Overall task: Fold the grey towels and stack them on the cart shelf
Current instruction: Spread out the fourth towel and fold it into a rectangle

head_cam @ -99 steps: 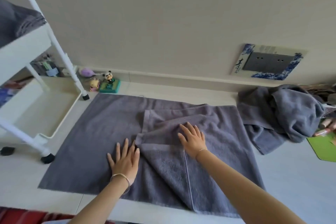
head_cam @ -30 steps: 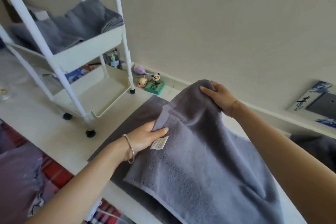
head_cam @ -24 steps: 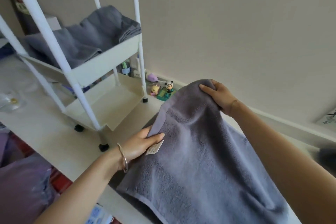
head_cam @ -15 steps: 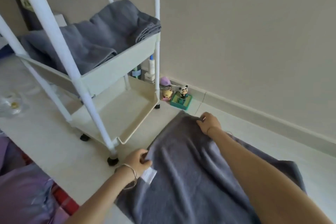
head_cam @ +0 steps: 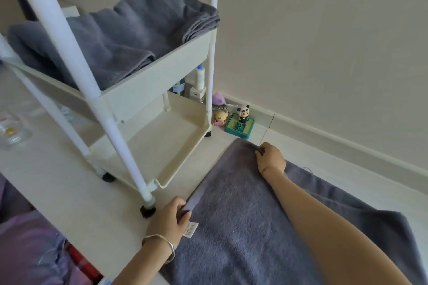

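A grey towel [head_cam: 234,222] lies folded over on the white floor, its left edge doubled. My left hand [head_cam: 170,218] pinches the near left corner, next to a white label [head_cam: 191,229]. My right hand [head_cam: 269,157] grips the far left corner against the floor. To the left stands the white cart [head_cam: 148,90]; its middle shelf holds folded grey towels [head_cam: 120,30]. The cart's bottom shelf [head_cam: 162,146] holds nothing I can see.
Small figurines stand by the wall: a panda on a green base [head_cam: 242,120], a yellow one [head_cam: 220,118]. Bottles [head_cam: 200,81] stand behind the cart. A glass dish [head_cam: 12,134] sits at the far left. Pink and red fabric [head_cam: 34,252] lies at the bottom left.
Both hands lifted the towel's right side, carried it leftwards over the rest and lowered it onto the floor. The view turned left towards the cart.
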Demonstrator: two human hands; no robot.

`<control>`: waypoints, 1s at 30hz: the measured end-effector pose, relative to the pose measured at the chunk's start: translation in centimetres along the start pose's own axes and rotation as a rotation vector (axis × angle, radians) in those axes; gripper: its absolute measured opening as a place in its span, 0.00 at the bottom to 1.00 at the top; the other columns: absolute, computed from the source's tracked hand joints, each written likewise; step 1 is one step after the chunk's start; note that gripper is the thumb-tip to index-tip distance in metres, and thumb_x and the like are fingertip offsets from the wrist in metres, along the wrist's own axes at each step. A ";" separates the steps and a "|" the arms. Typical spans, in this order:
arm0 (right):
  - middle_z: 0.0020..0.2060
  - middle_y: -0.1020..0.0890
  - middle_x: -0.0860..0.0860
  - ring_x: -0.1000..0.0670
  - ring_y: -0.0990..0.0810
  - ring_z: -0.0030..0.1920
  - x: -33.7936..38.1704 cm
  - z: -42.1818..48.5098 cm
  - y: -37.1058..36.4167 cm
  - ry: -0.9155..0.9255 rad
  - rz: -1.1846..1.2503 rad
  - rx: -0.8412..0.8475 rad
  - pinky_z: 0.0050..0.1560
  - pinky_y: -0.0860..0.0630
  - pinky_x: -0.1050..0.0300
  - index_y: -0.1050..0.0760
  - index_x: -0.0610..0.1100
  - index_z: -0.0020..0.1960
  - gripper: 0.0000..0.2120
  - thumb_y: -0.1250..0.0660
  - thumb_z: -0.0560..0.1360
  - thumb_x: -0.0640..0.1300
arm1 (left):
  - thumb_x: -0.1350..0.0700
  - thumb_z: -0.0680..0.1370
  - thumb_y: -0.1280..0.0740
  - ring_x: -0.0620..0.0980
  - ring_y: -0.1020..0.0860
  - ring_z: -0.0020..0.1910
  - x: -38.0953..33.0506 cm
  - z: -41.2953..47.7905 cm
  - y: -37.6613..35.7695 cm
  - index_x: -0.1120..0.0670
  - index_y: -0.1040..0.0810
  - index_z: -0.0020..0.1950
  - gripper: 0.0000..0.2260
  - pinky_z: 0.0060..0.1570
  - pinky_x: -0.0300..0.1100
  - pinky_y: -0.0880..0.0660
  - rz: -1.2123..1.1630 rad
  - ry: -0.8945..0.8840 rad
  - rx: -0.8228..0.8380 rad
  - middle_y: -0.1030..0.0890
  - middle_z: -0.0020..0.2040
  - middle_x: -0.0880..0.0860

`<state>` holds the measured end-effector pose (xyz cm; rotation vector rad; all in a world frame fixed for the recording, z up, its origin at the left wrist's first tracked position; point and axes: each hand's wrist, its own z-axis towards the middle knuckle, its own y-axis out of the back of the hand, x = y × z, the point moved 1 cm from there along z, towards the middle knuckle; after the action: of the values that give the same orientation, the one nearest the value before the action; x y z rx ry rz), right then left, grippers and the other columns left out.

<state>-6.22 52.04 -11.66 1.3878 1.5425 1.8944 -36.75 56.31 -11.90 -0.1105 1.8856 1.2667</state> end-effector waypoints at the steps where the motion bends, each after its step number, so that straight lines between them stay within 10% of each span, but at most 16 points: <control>1: 0.53 0.20 0.43 0.40 0.23 0.53 0.0 0.1 -0.2 -0.005 -0.029 -0.004 0.46 0.29 0.53 0.26 0.43 0.55 0.09 0.41 0.79 0.45 | 0.53 0.76 0.33 0.44 0.23 0.38 0.3 -0.1 -0.1 0.48 0.29 0.45 0.05 0.38 0.37 0.28 -0.002 0.016 0.007 0.22 0.38 0.45; 11: 0.55 0.21 0.41 0.39 0.23 0.53 -0.6 -1.2 1.2 0.035 -0.033 -0.019 0.52 0.25 0.47 0.31 0.43 0.59 0.09 0.43 0.80 0.43 | 0.49 0.71 0.27 0.42 0.22 0.42 1.4 -1.7 1.3 0.49 0.27 0.51 0.14 0.39 0.32 0.28 -0.092 0.001 0.114 0.20 0.44 0.47; 17: 0.62 0.26 0.43 0.42 0.27 0.60 -1.9 -4.6 2.2 0.156 -0.034 0.018 0.62 0.31 0.46 0.33 0.44 0.65 0.17 0.39 0.78 0.47 | 0.48 0.63 0.22 0.50 0.21 0.39 -0.4 -2.7 0.4 0.50 0.23 0.50 0.19 0.34 0.41 0.24 0.525 -0.365 -0.181 0.21 0.45 0.48; 22: 0.65 0.28 0.45 0.42 0.29 0.64 -5.2 -6.8 5.8 0.098 0.057 0.124 0.66 0.33 0.49 0.34 0.44 0.68 0.22 0.35 0.76 0.49 | 0.44 0.74 0.45 0.51 0.19 0.49 -6.8 -2.4 -4.5 0.52 0.21 0.54 0.19 0.47 0.45 0.21 0.433 -0.481 -0.021 0.18 0.52 0.50; 30: 0.60 0.23 0.45 0.45 0.25 0.60 -15.2 -7.7 13.5 -0.030 -0.003 0.287 0.61 0.32 0.56 0.27 0.42 0.63 0.20 0.32 0.75 0.49 | 0.43 0.76 0.54 0.57 0.29 0.67 -17.8 -0.7 -12.7 0.55 0.29 0.69 0.28 0.66 0.57 0.34 0.380 -0.566 0.179 0.28 0.68 0.56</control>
<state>-1.24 31.53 -6.40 1.5189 1.8567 1.6917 -19.51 43.20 -8.89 0.6624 1.5449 1.1994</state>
